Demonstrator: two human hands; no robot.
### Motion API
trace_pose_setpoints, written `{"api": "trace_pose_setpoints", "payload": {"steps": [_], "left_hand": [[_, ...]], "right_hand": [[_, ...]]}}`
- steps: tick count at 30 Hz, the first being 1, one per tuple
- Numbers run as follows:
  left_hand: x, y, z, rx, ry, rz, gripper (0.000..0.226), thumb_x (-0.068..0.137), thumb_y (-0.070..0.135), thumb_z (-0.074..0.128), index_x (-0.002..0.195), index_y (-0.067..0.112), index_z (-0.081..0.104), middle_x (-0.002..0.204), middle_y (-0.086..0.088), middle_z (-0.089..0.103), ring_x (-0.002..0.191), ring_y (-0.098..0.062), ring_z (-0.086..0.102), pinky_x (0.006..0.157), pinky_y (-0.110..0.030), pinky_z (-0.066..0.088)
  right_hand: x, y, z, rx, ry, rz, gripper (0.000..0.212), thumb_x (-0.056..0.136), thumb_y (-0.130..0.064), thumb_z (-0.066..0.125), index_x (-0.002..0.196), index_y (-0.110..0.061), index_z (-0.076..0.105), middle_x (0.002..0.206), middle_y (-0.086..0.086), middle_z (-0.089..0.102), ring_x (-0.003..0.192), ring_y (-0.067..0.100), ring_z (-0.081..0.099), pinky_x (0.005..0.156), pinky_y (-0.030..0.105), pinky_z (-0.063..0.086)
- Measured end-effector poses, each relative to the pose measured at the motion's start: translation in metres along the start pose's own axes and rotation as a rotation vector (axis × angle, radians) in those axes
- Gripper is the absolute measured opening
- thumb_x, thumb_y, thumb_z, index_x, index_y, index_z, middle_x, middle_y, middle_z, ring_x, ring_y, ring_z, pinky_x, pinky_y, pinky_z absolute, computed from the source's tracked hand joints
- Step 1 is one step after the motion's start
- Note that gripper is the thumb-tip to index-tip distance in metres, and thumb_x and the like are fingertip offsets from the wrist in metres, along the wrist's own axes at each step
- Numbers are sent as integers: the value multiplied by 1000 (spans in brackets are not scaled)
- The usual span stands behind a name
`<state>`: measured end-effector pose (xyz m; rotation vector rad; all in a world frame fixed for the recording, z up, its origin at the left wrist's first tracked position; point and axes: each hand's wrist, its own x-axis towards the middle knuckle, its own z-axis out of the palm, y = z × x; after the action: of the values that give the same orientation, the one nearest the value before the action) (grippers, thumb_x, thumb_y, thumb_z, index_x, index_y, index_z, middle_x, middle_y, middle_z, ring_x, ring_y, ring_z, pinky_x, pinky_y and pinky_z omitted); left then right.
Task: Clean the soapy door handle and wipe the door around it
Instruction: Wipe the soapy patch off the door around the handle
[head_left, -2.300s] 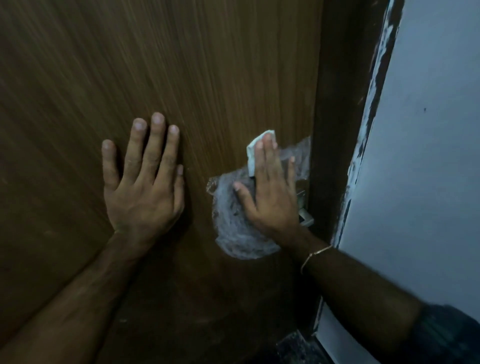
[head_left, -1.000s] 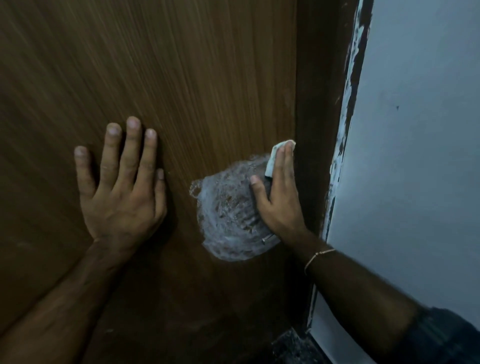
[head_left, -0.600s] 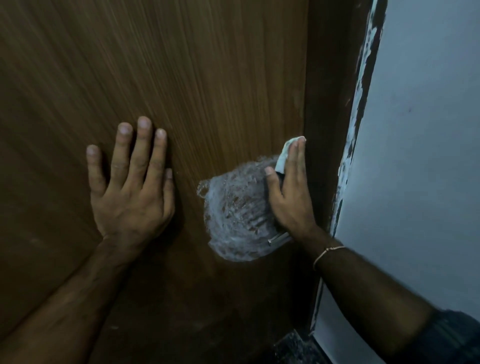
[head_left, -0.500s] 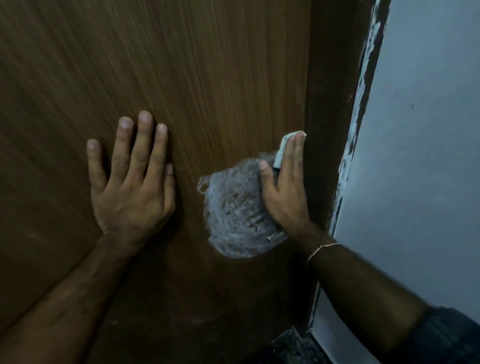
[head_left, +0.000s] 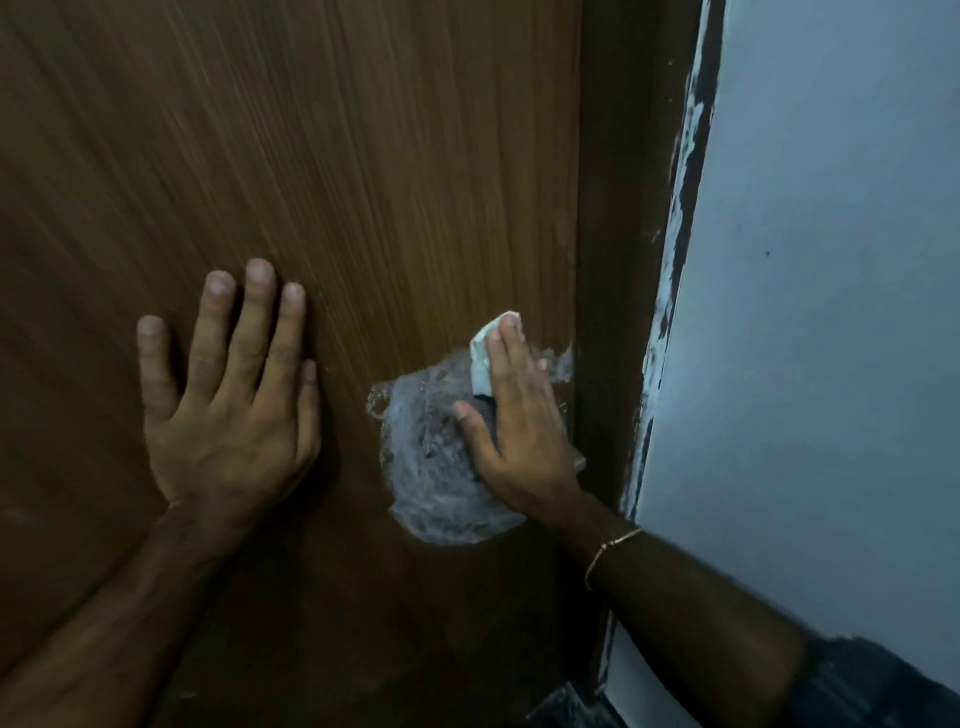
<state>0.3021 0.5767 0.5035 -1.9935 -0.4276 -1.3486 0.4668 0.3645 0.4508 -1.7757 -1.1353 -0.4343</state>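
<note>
Door handle: almost wholly hidden under my right hand (head_left: 519, 431); only a small pale metal bit (head_left: 577, 461) shows at the heel of the palm, close to the door's right edge. Whether that bit is the lever end or the plate, I cannot tell.

Soap patch (head_left: 431, 467): white, foamy, roughly oval, on the door (head_left: 363, 182) just left of and below the right hand, reaching up under the fingers and a little to their right near the door's edge.

Cloth (head_left: 485, 358): small, pale, folded. My right hand presses it flat against the door with straight fingers laid together, pointing up; the thumb is spread out to the left over the foam. The cloth's upper corner sticks out past the fingertips. Nothing curled, so pressing, not gripping. Thin bracelet (head_left: 610, 548) on that wrist; dark sleeve (head_left: 872, 686) at lower right.

Left hand (head_left: 228, 410): flat on the bare wood well left of the foam, palm down, fingers straight and slightly fanned, holding nothing. Forearm runs down to the lower-left corner.

Surroundings: dark door frame (head_left: 618, 260) just right of the door; beyond it a pale wall (head_left: 831, 312) with a ragged paint edge.
</note>
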Motion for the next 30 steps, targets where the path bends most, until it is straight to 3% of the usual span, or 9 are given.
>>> {"api": "trace_pose_setpoints", "payload": {"steps": [4, 8, 12, 16, 22, 27, 30], "left_hand": [[5, 4, -10, 39, 2, 27, 65, 104, 38, 39, 164, 19, 23, 173, -3, 15, 160, -24, 14, 128, -55, 3], [9, 8, -23, 45, -9, 33, 65, 105, 35, 40, 165, 17, 21, 173, -3, 13, 161, -23, 11, 129, -49, -5], [14, 11, -32, 80, -3, 51, 65, 105, 34, 44, 164, 16, 22, 173, -4, 16, 161, -22, 9, 129, -49, -2], [16, 13, -36, 82, -7, 43, 65, 106, 33, 45, 164, 16, 22, 172, -4, 17, 161, -21, 9, 129, -48, -1], [18, 12, -36, 77, -1, 52, 65, 106, 34, 43, 164, 17, 23, 172, -5, 18, 160, -21, 9, 129, -48, 0], [18, 13, -38, 79, -4, 37, 64, 106, 34, 43, 164, 18, 23, 172, -4, 20, 160, -19, 9, 129, -47, 0], [19, 13, -37, 93, 4, 48, 63, 106, 34, 43, 164, 17, 25, 170, -5, 25, 159, -22, 16, 129, -47, 0]], "right_hand": [[10, -18, 7, 46, 38, 28, 82, 99, -42, 51, 159, -9, 6, 168, 3, -4, 155, 16, -5, 125, 53, 4], [-12, -20, 17, -64, -23, -51, 80, 98, -44, 52, 158, -9, 12, 168, 4, 2, 155, 15, -1, 125, 52, 10], [-1, -23, 15, -16, 22, 36, 81, 98, -46, 48, 158, -7, 11, 168, 5, 0, 155, 16, -3, 125, 52, 4], [-12, -37, 24, -122, -7, -98, 79, 98, -50, 46, 156, -5, 19, 167, 8, 8, 155, 18, 5, 126, 48, 8], [5, -38, 20, -120, 58, -63, 80, 99, -50, 45, 156, -3, 17, 167, 11, 9, 155, 20, 5, 125, 49, 5], [-13, -49, 31, -271, -73, -233, 80, 97, -56, 44, 157, -9, 18, 167, 6, 9, 155, 17, 6, 124, 54, 12], [-6, -39, 26, -257, -12, -185, 78, 98, -53, 43, 157, -8, 20, 167, 8, 12, 155, 18, 8, 124, 54, 9]]}}
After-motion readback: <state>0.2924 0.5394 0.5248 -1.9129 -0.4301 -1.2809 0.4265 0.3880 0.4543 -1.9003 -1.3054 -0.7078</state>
